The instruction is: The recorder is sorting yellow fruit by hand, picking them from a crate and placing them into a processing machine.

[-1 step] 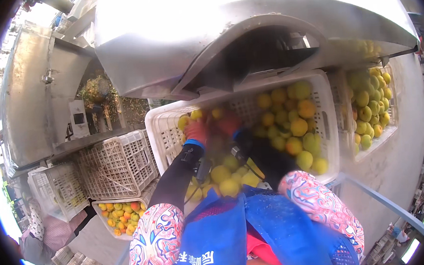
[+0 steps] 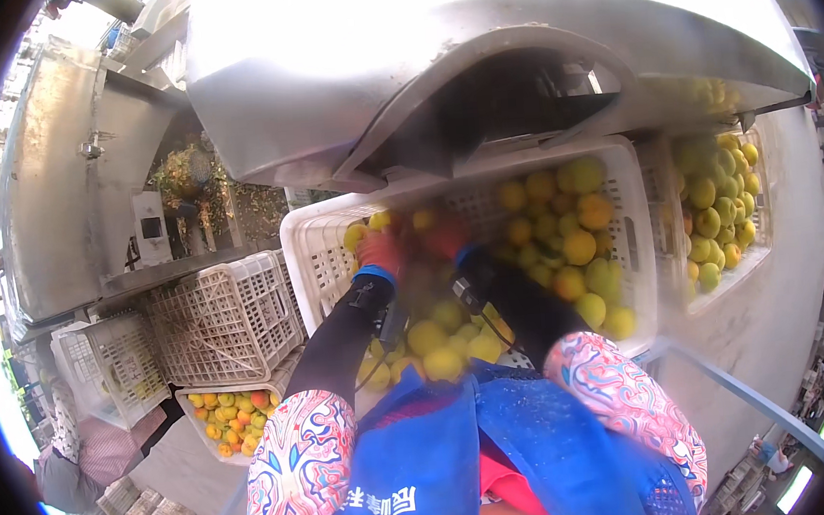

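Left hand (image 2: 382,251) and right hand (image 2: 448,236) are inside white plastic crate (image 2: 310,256), among yellow-green fruit (image 2: 580,246); grips (blurred, shadowed) cannot be told.

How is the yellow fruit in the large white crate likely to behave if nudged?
The yellow fruit will probably roll, being nearly round. It likely won't travel far where the white crate walls and neighbouring fruit hem it in. Because it lies in a loose pile, nudging one may set others shifting.
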